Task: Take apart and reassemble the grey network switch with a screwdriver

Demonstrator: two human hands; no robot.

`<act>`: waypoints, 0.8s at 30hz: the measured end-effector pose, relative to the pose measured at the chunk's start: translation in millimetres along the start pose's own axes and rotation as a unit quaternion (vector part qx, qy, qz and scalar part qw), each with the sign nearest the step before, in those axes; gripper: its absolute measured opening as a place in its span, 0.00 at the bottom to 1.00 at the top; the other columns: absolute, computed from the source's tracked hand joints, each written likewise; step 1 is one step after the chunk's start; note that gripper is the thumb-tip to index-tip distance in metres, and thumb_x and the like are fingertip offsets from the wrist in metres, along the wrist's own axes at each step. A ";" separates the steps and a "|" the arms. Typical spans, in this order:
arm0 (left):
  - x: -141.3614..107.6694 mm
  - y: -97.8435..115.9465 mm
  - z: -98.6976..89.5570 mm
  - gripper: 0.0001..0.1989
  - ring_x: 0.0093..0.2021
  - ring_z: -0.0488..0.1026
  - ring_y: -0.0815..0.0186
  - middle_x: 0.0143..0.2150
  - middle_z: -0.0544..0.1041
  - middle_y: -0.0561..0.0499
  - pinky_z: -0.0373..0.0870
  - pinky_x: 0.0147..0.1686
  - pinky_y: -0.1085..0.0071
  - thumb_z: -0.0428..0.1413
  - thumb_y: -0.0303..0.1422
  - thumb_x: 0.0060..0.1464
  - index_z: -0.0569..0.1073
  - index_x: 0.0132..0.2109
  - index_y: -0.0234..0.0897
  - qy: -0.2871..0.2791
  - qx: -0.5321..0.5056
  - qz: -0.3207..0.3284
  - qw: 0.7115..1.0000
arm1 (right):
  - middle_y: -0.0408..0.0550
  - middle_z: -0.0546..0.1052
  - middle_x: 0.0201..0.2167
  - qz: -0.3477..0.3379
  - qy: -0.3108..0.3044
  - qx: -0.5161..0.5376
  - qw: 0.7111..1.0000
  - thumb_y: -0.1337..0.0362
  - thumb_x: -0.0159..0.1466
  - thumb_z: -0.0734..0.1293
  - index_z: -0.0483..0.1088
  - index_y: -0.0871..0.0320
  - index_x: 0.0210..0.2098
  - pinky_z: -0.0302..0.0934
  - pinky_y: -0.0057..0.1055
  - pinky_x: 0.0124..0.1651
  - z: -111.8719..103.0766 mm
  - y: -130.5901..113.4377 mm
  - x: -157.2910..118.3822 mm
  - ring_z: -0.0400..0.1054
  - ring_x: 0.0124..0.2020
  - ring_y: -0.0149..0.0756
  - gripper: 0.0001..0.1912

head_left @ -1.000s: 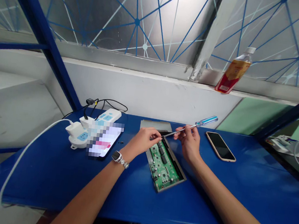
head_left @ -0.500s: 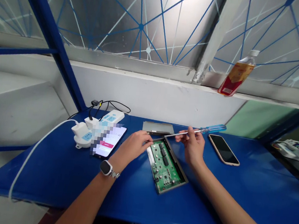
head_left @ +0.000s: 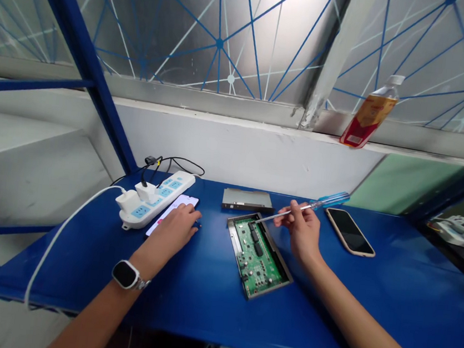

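My right hand point(head_left: 303, 232) grips a long screwdriver point(head_left: 332, 200) with a clear blue handle, its fingers around the shaft. The shaft slants down to the left, its tip over the upper end of a green circuit board point(head_left: 259, 261). Whether the tip touches the board I cannot tell. The board lies in a shallow metal housing point(head_left: 271, 293) on the blue table. Over the right edge of a lit phone point(head_left: 163, 219) is my left hand point(head_left: 176, 224), its fingers loosely bent and slightly apart. Anything tiny at its fingertips is too small to make out.
A grey metal cover point(head_left: 248, 200) lies behind the housing. A white power strip point(head_left: 157, 199) with plugs and cables stands at the left, and a second phone point(head_left: 350, 232) lies at the right. On the ledge leans a drink bottle point(head_left: 370, 114).
My left hand has moved left and down, away from the housing's upper corner and over to the lit phone. The screwdriver's tip has shifted slightly right and lower.
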State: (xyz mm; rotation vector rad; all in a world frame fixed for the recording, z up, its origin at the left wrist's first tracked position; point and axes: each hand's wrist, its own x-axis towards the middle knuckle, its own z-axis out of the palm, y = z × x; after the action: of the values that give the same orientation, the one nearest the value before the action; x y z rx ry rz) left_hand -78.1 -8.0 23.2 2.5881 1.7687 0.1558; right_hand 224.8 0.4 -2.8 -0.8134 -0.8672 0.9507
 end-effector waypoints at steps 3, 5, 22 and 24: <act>2.2 -2.8 -7.2 0.11 0.52 0.73 0.47 0.48 0.78 0.37 0.69 0.52 0.55 0.57 0.24 0.59 0.79 0.47 0.34 -0.012 0.042 0.007 0.999 | 0.44 0.79 0.24 0.004 -0.002 -0.007 1.000 0.48 0.57 0.77 0.64 0.56 0.28 0.71 0.30 0.25 0.6 -1.0 -0.9 0.74 0.20 0.34 0.23; 4.4 -4.1 -10.2 0.13 0.51 0.73 0.46 0.47 0.78 0.36 0.69 0.50 0.55 0.54 0.21 0.58 0.80 0.46 0.33 -0.022 0.072 0.010 0.997 | 0.45 0.79 0.24 0.011 -0.004 -0.012 1.000 0.47 0.57 0.77 0.65 0.56 0.28 0.71 0.30 0.25 1.2 -1.5 -1.7 0.74 0.20 0.34 0.23; 28.9 -14.5 6.4 0.13 0.38 0.77 0.57 0.35 0.79 0.42 0.67 0.40 0.65 0.50 0.21 0.57 0.79 0.34 0.37 -0.051 -0.002 0.057 0.997 | 0.45 0.79 0.24 0.031 -0.014 -0.010 0.999 0.47 0.57 0.77 0.67 0.57 0.27 0.71 0.31 0.23 4.4 -1.8 -3.4 0.73 0.19 0.34 0.23; 30.0 -17.0 10.9 0.10 0.36 0.77 0.57 0.36 0.80 0.43 0.67 0.37 0.66 0.53 0.24 0.55 0.79 0.35 0.38 -0.059 -0.022 0.047 0.997 | 0.46 0.79 0.24 0.031 -0.013 -0.010 0.999 0.47 0.57 0.77 0.67 0.57 0.27 0.71 0.31 0.23 4.5 -1.8 -3.3 0.73 0.19 0.35 0.23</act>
State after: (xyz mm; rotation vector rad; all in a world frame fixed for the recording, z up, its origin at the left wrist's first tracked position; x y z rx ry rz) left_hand -82.2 26.7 13.7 2.5907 1.5886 0.0404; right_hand 220.3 -2.4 -0.1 -0.8506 -0.8785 1.0101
